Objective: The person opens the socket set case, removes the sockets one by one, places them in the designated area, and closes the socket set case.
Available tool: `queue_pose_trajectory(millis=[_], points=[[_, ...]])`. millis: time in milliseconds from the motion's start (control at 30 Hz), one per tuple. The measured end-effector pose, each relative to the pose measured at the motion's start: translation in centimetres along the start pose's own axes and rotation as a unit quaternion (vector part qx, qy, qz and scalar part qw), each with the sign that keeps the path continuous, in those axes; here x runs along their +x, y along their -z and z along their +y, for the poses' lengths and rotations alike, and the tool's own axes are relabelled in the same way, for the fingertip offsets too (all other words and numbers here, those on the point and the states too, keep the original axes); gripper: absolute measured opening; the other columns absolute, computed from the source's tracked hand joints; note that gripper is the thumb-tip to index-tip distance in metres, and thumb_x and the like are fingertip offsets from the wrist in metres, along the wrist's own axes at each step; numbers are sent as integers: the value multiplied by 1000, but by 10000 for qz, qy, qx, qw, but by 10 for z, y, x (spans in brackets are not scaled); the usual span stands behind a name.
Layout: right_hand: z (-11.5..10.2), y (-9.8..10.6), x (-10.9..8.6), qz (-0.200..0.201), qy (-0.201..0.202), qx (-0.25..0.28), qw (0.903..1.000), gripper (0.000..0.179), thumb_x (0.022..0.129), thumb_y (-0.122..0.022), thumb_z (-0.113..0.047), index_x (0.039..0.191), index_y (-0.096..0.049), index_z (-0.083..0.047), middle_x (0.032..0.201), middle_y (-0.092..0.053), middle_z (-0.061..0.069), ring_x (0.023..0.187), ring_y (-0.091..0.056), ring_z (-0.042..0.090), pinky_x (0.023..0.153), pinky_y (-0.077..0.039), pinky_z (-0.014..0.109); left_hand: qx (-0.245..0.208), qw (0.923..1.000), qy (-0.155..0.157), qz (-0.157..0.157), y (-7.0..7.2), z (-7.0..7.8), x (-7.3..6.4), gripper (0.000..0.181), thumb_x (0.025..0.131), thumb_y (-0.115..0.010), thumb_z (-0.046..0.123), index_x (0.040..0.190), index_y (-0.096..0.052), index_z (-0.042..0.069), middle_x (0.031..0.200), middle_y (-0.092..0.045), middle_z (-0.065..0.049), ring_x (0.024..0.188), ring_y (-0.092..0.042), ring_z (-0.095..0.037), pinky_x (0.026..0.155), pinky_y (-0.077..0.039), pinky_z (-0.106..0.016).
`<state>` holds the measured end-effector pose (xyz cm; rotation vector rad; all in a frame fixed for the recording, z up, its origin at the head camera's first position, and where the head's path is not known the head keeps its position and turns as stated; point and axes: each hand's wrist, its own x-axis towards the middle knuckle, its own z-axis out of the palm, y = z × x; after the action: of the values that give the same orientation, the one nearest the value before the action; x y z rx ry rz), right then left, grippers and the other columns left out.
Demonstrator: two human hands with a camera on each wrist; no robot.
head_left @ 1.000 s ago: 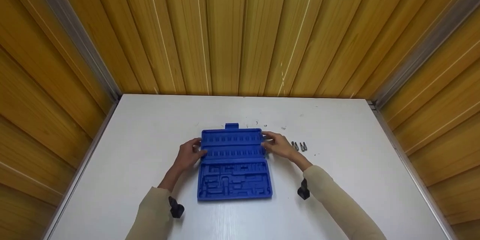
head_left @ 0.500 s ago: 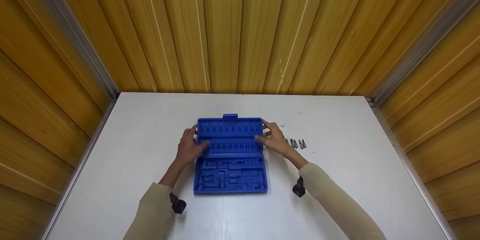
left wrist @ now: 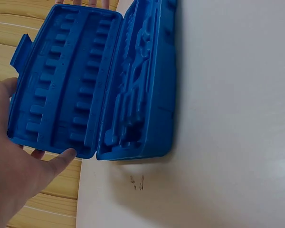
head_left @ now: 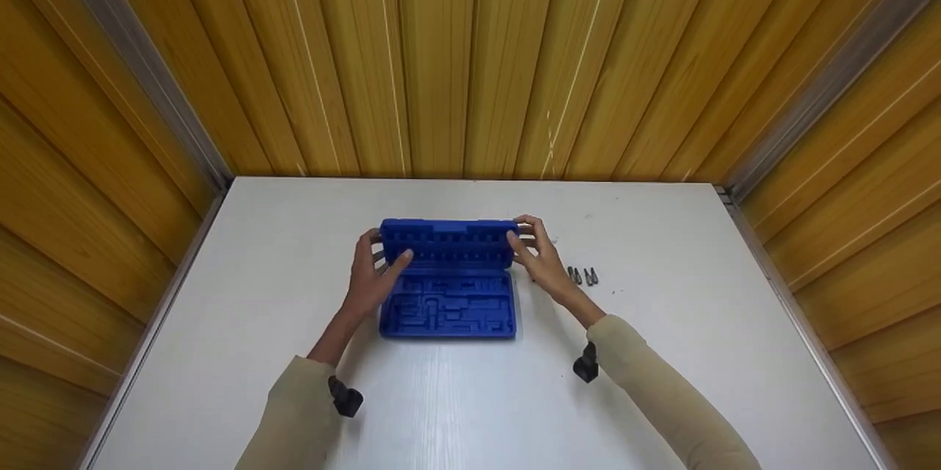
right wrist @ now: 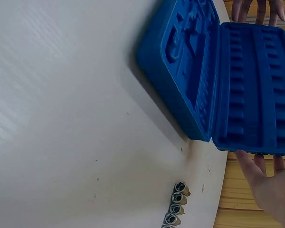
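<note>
A blue plastic tool case (head_left: 447, 308) stands unfolded on the white table, moulded recesses facing up in its base. Its lid (head_left: 448, 240), lined with two rows of slots, is raised steeply from the hinge. My left hand (head_left: 370, 280) grips the lid's left side, thumb at the inner face and fingers around the outer edge. On the opposite side my right hand (head_left: 548, 268) holds the lid the same way. The lid's latch tab (left wrist: 22, 53) shows in the left wrist view. Most of the lid's back is hidden.
Several small metal sockets (right wrist: 177, 197) lie in a row on the table (head_left: 647, 367), right of the case. Dark specks (left wrist: 137, 183) dot the tabletop. A yellow wood-patterned corrugated wall (head_left: 470, 73) rises behind the table, with similar walls at both sides.
Both hands have swung the lid up from lying nearly flat to steeply raised. The case base has shifted slightly away from me. The sockets lie as before.
</note>
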<state>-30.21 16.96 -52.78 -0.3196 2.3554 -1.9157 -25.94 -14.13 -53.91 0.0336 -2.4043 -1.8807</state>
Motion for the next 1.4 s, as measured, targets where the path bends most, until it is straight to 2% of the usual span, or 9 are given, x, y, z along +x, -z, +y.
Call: queue_pose_trajectory(millis=[167,333,467,633,767,933,1100,1267,1400], points=[[-2,-3,-3,183,63,74,9998,31,111,-44,-20,133,-48,1,127,-53,16,119,-57,29,102,-52,63,-318,9993,-135,133,4,-3,-2,48,103,-63,28,138,-40,6,140,-44,-18,137,-52,-41,115,-45,-51],[-8,-2,-12,40,-42,-111,9999,25,108,-50,-14,121,-56,6,116,-60,13,108,-59,14,105,-53,56,-255,9996,-23,88,14,-6,-8,31,104,-60,32,121,-49,8,135,-54,-15,128,-64,-38,107,-51,-51],[-1,6,-23,-449,-9,-457,9979,27,108,-51,-15,125,-62,3,125,-64,16,116,-59,13,111,-49,48,-214,9990,49,-393,27,-10,-14,28,102,-65,31,115,-55,9,130,-59,-12,126,-65,-32,106,-52,-46],[12,19,-38,-1416,293,-860,9857,34,104,-60,-15,135,-63,-3,145,-55,20,139,-50,35,118,-40,54,-157,9908,-127,-1340,43,-21,-25,47,95,-74,20,136,-54,10,141,-56,-15,138,-53,-35,117,-43,-51],[17,25,-48,-1978,312,-977,9749,47,94,-75,-16,138,-62,-4,152,-48,20,145,-43,43,120,-37,57,292,9819,-385,-1833,48,-30,-36,68,88,-82,19,148,-50,12,152,-49,-15,145,-45,-39,119,-39,-57],[21,24,-53,-2053,582,-1838,9595,63,83,-87,-28,137,-64,-6,152,-49,16,146,-40,41,119,-36,60,1379,9629,-973,-2105,42,-35,-42,73,85,-85,26,148,-53,7,157,-41,-21,148,-38,-45,115,-39,-64],[24,17,-50,-2006,930,-2501,9426,67,79,-89,-28,136,-64,-3,150,-49,19,144,-39,43,117,-32,65,2017,9513,-869,-2162,40,-39,-42,82,84,-85,31,153,-47,7,167,-28,-20,154,-24,-47,120,-30,-67],[26,17,-40,-2052,905,-2529,9411,68,84,-85,-24,141,-58,3,155,-44,24,147,-36,47,119,-31,65,2162,9500,-964,-2037,37,-46,-32,83,85,-84,29,153,-45,3,168,-27,-21,154,-22,-48,121,-28,-67],[29,19,-30,-1935,786,-2374,9487,66,86,-83,-19,142,-56,5,158,-41,24,149,-34,47,119,-34,61,2621,9390,-1188,-1882,31,-44,-20,81,84,-84,29,151,-47,1,164,-33,-24,151,-30,-50,120,-25,-69]])
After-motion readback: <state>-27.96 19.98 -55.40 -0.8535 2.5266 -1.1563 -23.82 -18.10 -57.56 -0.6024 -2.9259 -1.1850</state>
